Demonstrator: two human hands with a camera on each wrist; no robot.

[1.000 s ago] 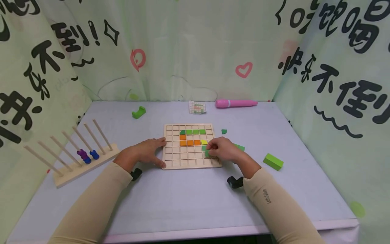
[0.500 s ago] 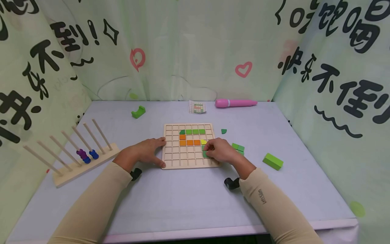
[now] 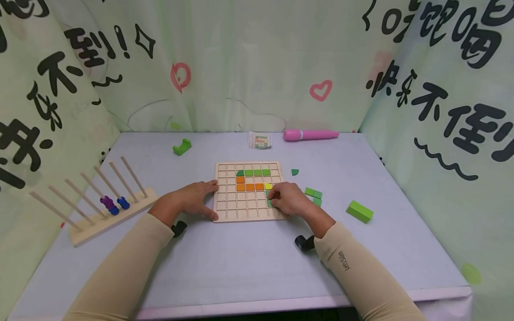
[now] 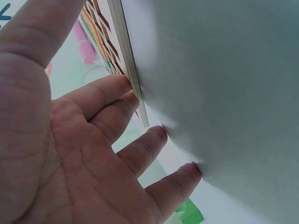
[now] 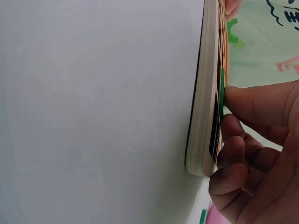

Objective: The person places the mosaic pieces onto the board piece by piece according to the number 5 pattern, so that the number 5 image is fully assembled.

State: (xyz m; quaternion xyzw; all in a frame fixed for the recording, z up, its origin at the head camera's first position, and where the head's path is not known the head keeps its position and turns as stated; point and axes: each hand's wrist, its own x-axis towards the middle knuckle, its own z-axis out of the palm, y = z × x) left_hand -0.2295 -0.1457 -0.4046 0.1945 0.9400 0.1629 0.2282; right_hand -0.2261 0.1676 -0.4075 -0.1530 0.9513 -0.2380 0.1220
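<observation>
1. abacus frame (image 3: 96, 209) stands at the far left – unmoved.
2. left hand (image 3: 188, 201) lies flat, fingers straight against the left edge of the wooden grid board (image 3: 225, 216), as before.
3. right hand (image 3: 290, 199) has slid slightly left since a second ago; curled fingers press a dark green tile (image 3: 269, 202) into the board's right side.
4. loose green tiles (image 3: 314, 195), earlier half hidden, now show beside it.
</observation>
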